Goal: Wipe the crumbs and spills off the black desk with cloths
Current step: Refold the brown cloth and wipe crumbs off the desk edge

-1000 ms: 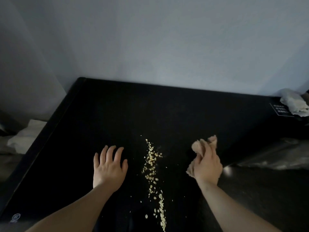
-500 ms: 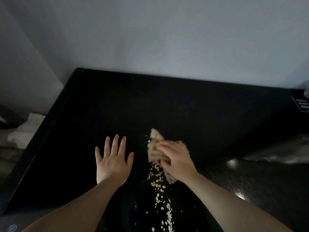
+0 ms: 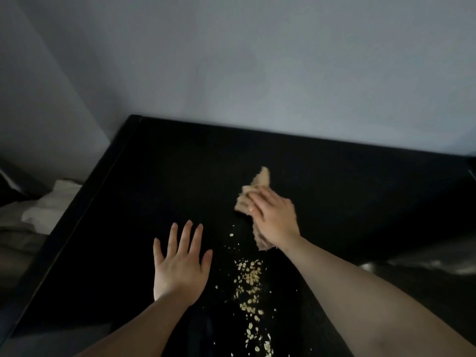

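A black desk fills the lower part of the view. Pale oat-like crumbs lie in a strip running from the desk's middle toward the near edge. My right hand presses a crumpled beige cloth onto the desk at the far end of the crumb strip, fingers laid over the cloth. Part of the cloth sticks out beyond the fingers and some hangs below the palm. My left hand rests flat on the desk, fingers spread, just left of the crumbs.
A pale wall stands right behind the desk. Off the desk's left edge lies white fabric lower down. At the right, a shiny patch reflects light on the surface.
My right hand swept the cloth from the right side onto the top of the crumb strip; the far crumbs are gone from there. The left hand stayed flat. The view shifted left.
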`<state>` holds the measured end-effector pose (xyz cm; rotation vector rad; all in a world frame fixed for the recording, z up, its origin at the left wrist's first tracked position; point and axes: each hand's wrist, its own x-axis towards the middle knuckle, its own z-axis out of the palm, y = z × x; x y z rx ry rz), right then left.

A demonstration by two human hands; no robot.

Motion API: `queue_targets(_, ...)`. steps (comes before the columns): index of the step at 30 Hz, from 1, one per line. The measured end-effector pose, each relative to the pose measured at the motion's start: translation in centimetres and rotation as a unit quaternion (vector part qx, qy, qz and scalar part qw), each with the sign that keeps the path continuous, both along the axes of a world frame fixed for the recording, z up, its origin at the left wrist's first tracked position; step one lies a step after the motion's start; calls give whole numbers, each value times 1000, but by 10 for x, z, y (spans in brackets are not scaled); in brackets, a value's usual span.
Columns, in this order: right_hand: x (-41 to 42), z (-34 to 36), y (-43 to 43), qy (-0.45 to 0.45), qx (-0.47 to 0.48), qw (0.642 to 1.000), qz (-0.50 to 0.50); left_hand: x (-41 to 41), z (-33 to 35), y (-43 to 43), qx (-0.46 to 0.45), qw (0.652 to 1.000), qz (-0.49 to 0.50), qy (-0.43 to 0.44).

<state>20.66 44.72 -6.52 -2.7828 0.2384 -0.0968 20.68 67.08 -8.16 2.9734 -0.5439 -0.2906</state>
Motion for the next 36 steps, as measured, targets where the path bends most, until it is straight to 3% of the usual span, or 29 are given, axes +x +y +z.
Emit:
queue_targets(4,-14,-6,21,1,-3,989,150,4,3,1,-19,1000,7,18)
queue_targets(13,-82,-2,34,90,54,969,225,13,15,7,-118,987,13,106)
queue_targets(16,-101,1,38,115,42,957,263,0,24,3,-123,989,-32,73)
queue_targets(19,-113,11,35,72,1,977,201,-27,31,-9,-116,981,-151,40)
queue_targets(22,-125,21,31,63,33,993,91,-45,30,-21,-65,974,-192,102)
queue_targets(25,-132,14,39,166,42,977,130,-51,25,-23,41,974,-205,88)
queue_targets(27,-134,10,39,165,28,977,135,-55,25,-24,68,975,-199,69)
queue_targets(36,-172,13,50,144,62,975,158,-95,32,-8,55,973,-204,90)
